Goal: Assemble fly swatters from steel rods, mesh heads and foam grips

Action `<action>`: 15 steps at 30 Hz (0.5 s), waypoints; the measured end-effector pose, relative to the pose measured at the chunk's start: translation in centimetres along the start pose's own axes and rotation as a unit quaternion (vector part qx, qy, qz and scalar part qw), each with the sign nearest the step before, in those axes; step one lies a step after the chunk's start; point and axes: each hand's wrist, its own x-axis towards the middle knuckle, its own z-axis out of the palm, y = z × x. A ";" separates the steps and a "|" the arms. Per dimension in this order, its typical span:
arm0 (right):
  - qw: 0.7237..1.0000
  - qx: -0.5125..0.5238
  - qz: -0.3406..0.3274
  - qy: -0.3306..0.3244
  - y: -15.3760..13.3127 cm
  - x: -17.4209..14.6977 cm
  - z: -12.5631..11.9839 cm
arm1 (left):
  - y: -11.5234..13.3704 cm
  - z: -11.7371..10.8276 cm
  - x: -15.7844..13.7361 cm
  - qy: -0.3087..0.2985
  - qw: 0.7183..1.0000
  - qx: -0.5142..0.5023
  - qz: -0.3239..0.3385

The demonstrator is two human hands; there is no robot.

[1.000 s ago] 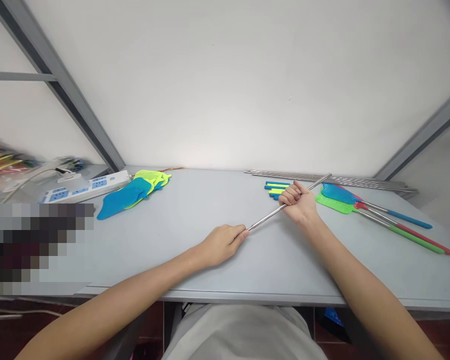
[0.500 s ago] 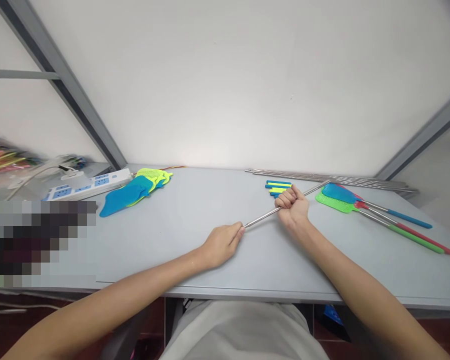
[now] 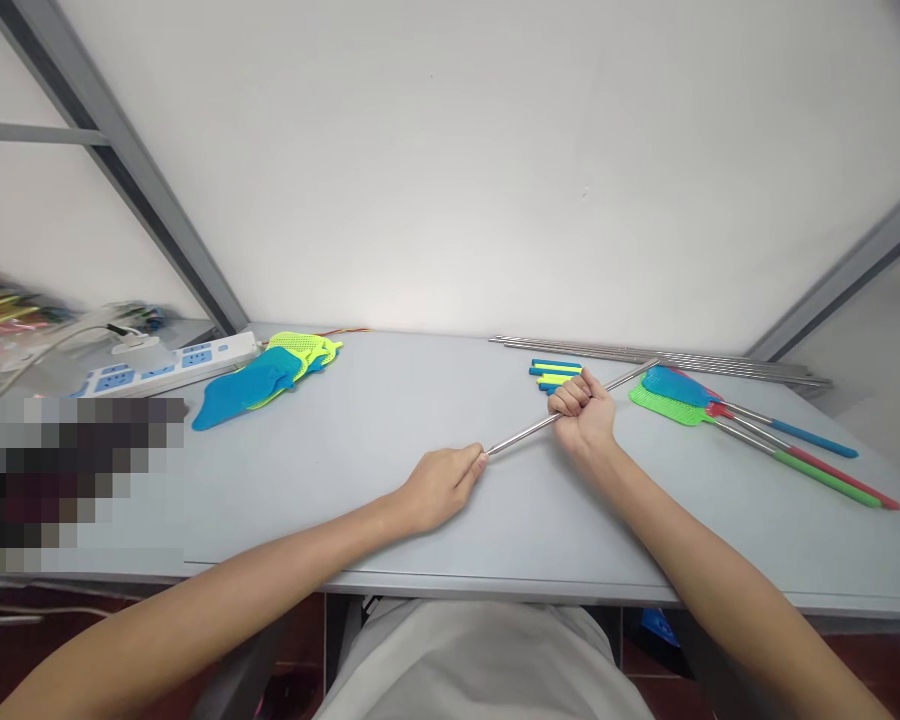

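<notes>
The left hand [image 3: 441, 490] and right hand [image 3: 583, 412] grip a slender silver metal rod [image 3: 521, 437] slanting between them (the end inside the left hand is hidden). Three seemingly complete blue, green and red plastic swatters [image 3: 832, 471] lie right of the right hand. Apparently unjoined: blue and yellow plastic paddles [image 3: 251, 385] beyond the left hand; short blue and yellow tubular grips [image 3: 556, 371] and loose silver metal rods [image 3: 735, 366] beyond the right.

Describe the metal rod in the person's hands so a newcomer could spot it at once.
Look across the grey table to where the left hand and right hand grip one thin silver rod. It slants from the left hand past the right, towards the white wall behind. Similar rods lie along the table's back edge; this one alone is held.
</notes>
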 end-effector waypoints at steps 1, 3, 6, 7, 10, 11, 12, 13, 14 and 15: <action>1.000 0.002 0.000 0.000 0.0 0.0 0.0 | 0.0 0.0 0.0 -0.001 1.000 -0.002 0.000; 1.000 0.006 0.000 -0.001 0.0 -0.1 0.1 | 0.0 0.0 0.0 -0.004 1.000 -0.005 -0.003; 1.000 0.005 0.001 -0.001 -0.3 -0.1 0.4 | 0.2 -0.2 0.1 -0.006 1.000 -0.012 -0.014; 1.000 0.003 0.002 -0.001 -0.4 -0.1 0.5 | 0.3 -0.2 0.2 -0.006 1.000 -0.014 -0.018; 1.000 -0.009 0.009 -0.007 -0.9 -0.1 1.0 | 0.6 -0.6 0.4 -0.007 0.999 -0.022 -0.022; 1.000 -0.012 0.010 -0.010 -1.0 -0.1 1.1 | 0.7 -0.8 0.4 -0.008 0.999 -0.027 -0.020; 1.000 -0.015 0.012 -0.012 -1.0 -0.2 1.2 | 0.8 -0.9 0.5 -0.010 0.999 -0.034 -0.016; 1.000 -0.017 0.015 -0.013 -1.0 -0.2 1.2 | 0.9 -1.1 0.5 -0.012 0.999 -0.042 -0.011; 0.999 -0.020 0.021 -0.014 -0.8 -0.3 1.2 | 0.9 -1.2 0.5 -0.015 0.999 -0.050 -0.007; 0.999 -0.023 0.028 -0.014 -0.6 -0.3 1.2 | 1.0 -1.3 0.5 -0.017 0.998 -0.058 -0.005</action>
